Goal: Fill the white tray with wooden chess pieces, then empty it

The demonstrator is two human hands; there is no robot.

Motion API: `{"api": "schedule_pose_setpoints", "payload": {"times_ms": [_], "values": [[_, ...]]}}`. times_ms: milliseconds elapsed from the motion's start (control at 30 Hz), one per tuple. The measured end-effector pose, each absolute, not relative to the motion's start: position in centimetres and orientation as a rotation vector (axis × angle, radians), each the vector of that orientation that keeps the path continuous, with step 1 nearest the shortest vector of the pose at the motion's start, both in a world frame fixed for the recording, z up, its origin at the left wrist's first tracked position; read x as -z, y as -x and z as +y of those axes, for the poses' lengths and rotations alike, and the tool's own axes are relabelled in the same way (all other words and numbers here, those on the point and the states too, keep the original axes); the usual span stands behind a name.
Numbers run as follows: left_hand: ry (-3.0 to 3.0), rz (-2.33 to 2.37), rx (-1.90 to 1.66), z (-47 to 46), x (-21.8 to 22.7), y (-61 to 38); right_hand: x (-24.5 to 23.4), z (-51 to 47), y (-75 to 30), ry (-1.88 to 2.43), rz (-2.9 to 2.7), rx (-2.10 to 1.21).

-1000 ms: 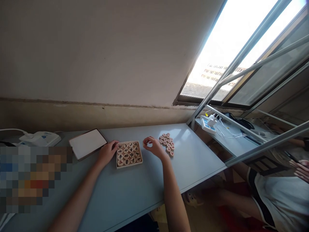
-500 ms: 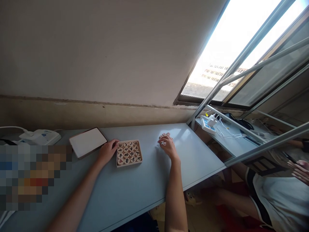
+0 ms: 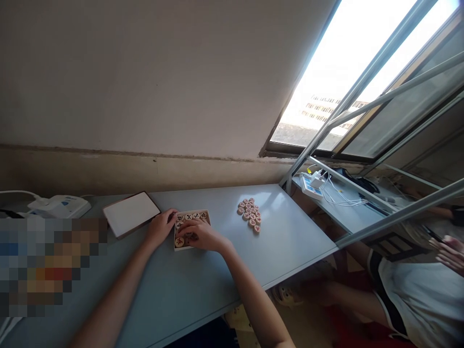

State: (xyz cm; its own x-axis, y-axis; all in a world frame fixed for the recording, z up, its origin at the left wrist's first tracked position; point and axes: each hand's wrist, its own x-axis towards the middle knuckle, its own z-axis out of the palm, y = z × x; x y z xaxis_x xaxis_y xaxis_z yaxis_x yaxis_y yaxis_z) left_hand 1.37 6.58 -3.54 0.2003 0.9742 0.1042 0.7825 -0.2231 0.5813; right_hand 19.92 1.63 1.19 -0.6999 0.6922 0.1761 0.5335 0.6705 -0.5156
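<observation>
A shallow open box [image 3: 192,211] of round wooden Chinese chess pieces [image 3: 189,217] lies on the desk, dark characters on its visible back row. At its front left corner is a piece with a red character [image 3: 179,242]. My left hand [image 3: 164,225] grips the box's left edge, fingers curled. Over the box is my right hand [image 3: 199,233], its bent fingers closed down among the pieces near the left side. It covers most of the middle and front rows, and the piece at its fingers is largely hidden. Farther right, several loose red-character pieces [image 3: 250,211] lie clustered.
A pale box lid [image 3: 131,214] lies behind my left hand. Beyond it stands a white power strip [image 3: 61,207]. The wall runs along the desk's [image 3: 282,237] back edge, a metal frame [image 3: 348,238] at its right end. A person holding a phone sits at right.
My right hand has moved left from the loose cluster to the box, uncovering the cluster and hiding many boxed pieces. My left hand stays at the box edge.
</observation>
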Motion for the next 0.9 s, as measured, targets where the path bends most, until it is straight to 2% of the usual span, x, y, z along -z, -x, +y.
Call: {"api": "schedule_pose_setpoints", "payload": {"times_ms": [500,667,900], "values": [[-2.089,1.634,-0.64,6.4,3.3,-1.4,-0.6,2.3,-20.7,0.995,-2.479,-0.43],[-2.105,1.621,-0.64,6.3,3.2,-1.4,-1.9,1.6,-25.7,1.234,-2.276,-0.339],[-2.111,1.617,-0.65,6.6,3.7,-1.3,0.8,-1.1,-36.2,1.731,-1.961,-0.099]]}}
